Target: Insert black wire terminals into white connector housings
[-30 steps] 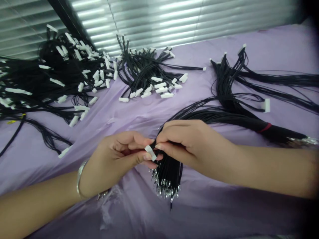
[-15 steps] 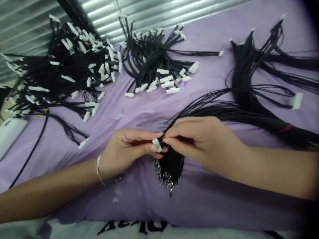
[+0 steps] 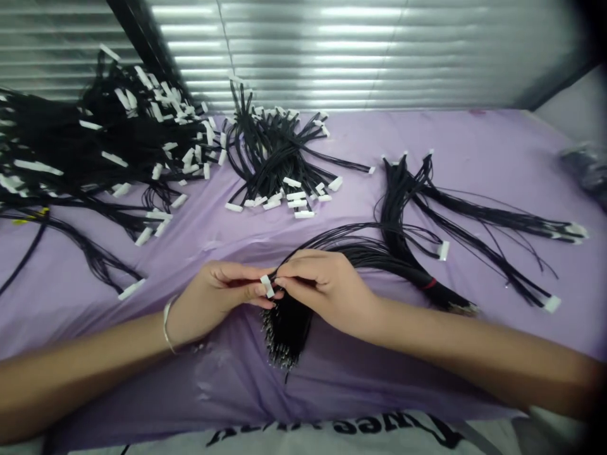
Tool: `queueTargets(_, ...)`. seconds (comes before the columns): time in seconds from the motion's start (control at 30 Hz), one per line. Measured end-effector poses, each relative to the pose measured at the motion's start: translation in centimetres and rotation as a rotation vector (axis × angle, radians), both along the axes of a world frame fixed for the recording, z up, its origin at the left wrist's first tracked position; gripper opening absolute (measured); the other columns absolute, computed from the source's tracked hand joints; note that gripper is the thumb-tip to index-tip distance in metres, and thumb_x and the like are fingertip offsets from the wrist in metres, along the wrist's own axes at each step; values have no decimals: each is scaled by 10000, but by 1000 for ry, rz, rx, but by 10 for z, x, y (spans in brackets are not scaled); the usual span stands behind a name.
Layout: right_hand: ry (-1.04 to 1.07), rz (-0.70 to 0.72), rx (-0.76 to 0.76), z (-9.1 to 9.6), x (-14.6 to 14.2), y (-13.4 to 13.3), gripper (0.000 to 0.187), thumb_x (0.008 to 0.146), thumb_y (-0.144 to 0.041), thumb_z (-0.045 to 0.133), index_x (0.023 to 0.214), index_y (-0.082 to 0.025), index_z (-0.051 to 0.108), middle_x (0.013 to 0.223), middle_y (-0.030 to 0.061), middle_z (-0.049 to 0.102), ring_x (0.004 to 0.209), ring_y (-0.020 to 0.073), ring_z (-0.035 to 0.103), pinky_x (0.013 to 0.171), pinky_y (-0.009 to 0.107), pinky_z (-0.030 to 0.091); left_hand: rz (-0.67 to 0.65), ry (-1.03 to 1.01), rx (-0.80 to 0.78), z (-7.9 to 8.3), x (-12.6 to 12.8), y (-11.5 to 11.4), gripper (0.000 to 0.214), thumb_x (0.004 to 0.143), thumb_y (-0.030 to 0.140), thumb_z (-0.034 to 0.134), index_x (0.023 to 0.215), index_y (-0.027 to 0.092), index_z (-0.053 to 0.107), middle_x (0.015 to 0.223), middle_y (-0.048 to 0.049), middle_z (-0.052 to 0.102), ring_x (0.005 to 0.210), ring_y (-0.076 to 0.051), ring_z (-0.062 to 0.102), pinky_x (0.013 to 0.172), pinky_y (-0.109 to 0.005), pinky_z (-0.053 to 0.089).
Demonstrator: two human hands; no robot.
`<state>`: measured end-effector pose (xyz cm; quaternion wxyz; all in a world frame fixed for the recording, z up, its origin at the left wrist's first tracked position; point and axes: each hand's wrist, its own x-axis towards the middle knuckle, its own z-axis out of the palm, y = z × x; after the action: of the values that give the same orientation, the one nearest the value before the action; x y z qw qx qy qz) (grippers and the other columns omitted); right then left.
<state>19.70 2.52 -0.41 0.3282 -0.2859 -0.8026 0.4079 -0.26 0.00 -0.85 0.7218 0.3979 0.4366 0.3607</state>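
My left hand [image 3: 215,294], with a bracelet at the wrist, pinches a small white connector [image 3: 267,286] between thumb and fingers. Close against it, my right hand [image 3: 327,284] has thumb and forefinger closed on a thin black wire at the connector's edge; the wire's tip is hidden. Black wires run from there up and to the right, their far end in another white connector [image 3: 443,251]. Below both hands lies a thick bundle of black wires [image 3: 290,325] with bare metal terminals at its end.
A large heap of black cables with white connectors [image 3: 57,139] lies at left, a smaller cable pile [image 3: 279,148] at back centre. More wire bundles [image 3: 396,196] lie at right, one with a red tie. Purple cloth [image 3: 341,392] covers the table; window blinds [image 3: 303,57] stand behind.
The view has swung to the right and levelled, so everything appears further left and more of the table's right side shows. Both hands keep their pinch at the connector.
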Motion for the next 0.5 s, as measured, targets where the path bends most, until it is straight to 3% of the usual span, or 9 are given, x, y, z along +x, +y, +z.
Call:
queueTargets(0.2, 10, 8, 108, -5, 0, -3, 174, 890, -115, 505, 780, -151, 635, 765, 14, 626, 735, 84, 559, 691, 201, 455, 17, 11, 45, 7, 6, -2, 253, 708, 58, 743, 865, 255, 764, 792, 5, 769, 645, -100, 718, 638, -133, 598)
queueTargets(0.5, -21, -25, 192, -7, -2, -10, 182, 895, -107, 476, 807, -117, 635, 753, 33, 611, 714, 94, 545, 658, 213, 443, 7, 93, 105, 6, 6, -6, 230, 704, 56, 743, 842, 237, 774, 780, -19, 769, 655, -120, 723, 651, -151, 594)
